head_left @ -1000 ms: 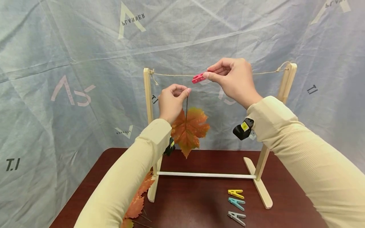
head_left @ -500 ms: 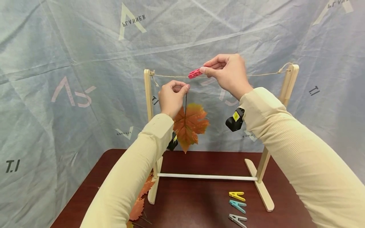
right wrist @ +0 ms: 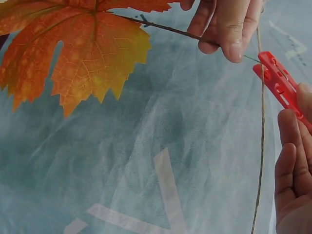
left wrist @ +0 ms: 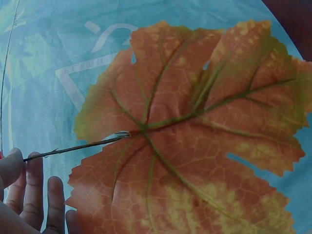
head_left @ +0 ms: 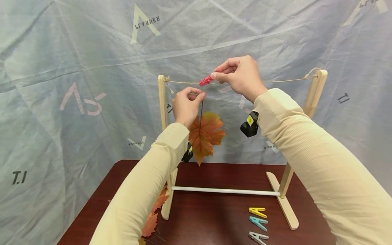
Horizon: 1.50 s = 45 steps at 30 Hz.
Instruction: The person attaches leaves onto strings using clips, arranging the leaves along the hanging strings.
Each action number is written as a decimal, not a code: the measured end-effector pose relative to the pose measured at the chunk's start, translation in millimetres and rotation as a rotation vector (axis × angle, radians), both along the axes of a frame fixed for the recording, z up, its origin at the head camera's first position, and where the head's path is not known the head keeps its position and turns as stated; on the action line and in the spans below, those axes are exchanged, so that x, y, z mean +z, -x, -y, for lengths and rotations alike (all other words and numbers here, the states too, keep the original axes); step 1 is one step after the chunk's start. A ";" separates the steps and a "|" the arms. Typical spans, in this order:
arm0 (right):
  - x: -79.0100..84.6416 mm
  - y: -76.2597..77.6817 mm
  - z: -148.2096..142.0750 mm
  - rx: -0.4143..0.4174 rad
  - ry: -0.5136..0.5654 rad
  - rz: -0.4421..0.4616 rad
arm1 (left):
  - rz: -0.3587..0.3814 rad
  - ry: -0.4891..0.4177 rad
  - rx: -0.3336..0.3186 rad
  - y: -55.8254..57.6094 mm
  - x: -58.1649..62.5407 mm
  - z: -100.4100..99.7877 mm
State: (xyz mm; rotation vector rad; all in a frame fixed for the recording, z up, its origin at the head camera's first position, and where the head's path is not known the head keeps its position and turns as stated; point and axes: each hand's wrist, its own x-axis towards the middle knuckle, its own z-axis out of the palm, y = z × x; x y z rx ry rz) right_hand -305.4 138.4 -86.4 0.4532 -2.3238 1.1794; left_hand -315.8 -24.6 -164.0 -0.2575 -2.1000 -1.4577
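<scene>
An orange autumn leaf [head_left: 206,136] with yellow-green edges hangs by its thin dark stem [left wrist: 78,148]. My left hand [head_left: 187,106] pinches that stem near its top, just below the twine [head_left: 284,81]. My right hand [head_left: 242,75] holds a red clothespin [head_left: 206,81] between thumb and fingers at the line. In the right wrist view the clothespin's tips straddle the twine, and the stem's thin end reaches to them. Whether the stem lies between the tips is hard to tell.
A wooden frame [head_left: 315,92] with a white crossbar [head_left: 226,191] stands on the dark red table [head_left: 211,217]. Yellow [head_left: 257,212], blue [head_left: 258,223] and grey [head_left: 258,237] clothespins lie at front right. More leaves [head_left: 150,224] lie left, partly behind the left sleeve. A grey sheet hangs behind.
My right hand has moved left and slightly up, bringing the red clothespin onto the twine. My left hand has risen slightly with the leaf, closer to the line.
</scene>
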 end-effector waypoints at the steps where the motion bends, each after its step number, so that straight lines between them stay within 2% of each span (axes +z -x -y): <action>1: 0.6 0.1 0.3 -0.004 -0.005 0.006 | 0.001 -0.001 -0.001 0.0 0.0 -0.7; 7: 2.0 0.8 1.0 -0.031 -0.042 0.032 | -0.007 -0.012 0.006 0.8 -0.6 -3.4; 14: 3.0 -0.7 1.5 -0.051 -0.130 0.002 | -0.016 -0.019 -0.003 2.2 -1.4 -3.8; 21: 2.1 0.8 2.5 -0.040 -0.193 0.059 | 0.028 0.017 0.000 4.6 -4.3 -1.9; 29: -1.1 1.6 4.2 -0.003 -0.245 0.085 | 0.032 0.016 0.004 3.3 -10.4 1.7; 39: -6.2 -1.9 -1.1 -0.008 -0.302 0.102 | 0.062 0.069 -0.018 1.4 -15.7 8.7; 45: -8.6 -2.6 -6.5 -0.021 -0.285 0.109 | 0.086 0.054 -0.066 1.4 -19.8 12.7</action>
